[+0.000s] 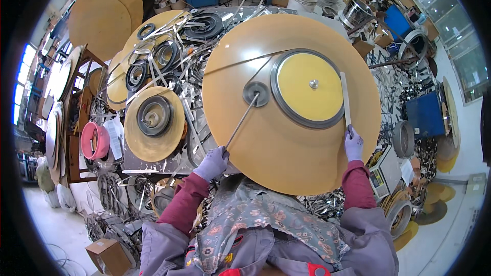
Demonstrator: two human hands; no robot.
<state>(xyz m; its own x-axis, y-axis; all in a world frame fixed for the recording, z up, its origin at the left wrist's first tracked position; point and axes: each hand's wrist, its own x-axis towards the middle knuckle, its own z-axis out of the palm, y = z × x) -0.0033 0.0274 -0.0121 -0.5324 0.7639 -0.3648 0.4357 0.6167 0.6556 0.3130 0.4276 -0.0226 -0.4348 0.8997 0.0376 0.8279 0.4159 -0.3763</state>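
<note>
A large tan disc (245, 148) lies in front of me. On it sits a dark grey coil (276, 91) of wound strip around a yellow disc (302, 92) with a silver knob (314, 84) at its centre. My left hand (212, 163), in a lavender glove, is closed around a thin metal rod (240, 122). The rod's far end meets a small grey wheel (251, 95) left of the coil. A dark strip (240, 63) runs leftward from the coil across the disc. My right hand (353, 145), also gloved, grips a pale flat bar (346, 97) lying along the coil's right edge.
Left of the large disc are a smaller tan disc (135, 140) with a dark coil (146, 107), metal offcuts and a pink bowl (102, 140). Shelves of discs line the left. A blue box (427, 115) and scrap strips lie at right. A cardboard box (108, 256) stands on the floor.
</note>
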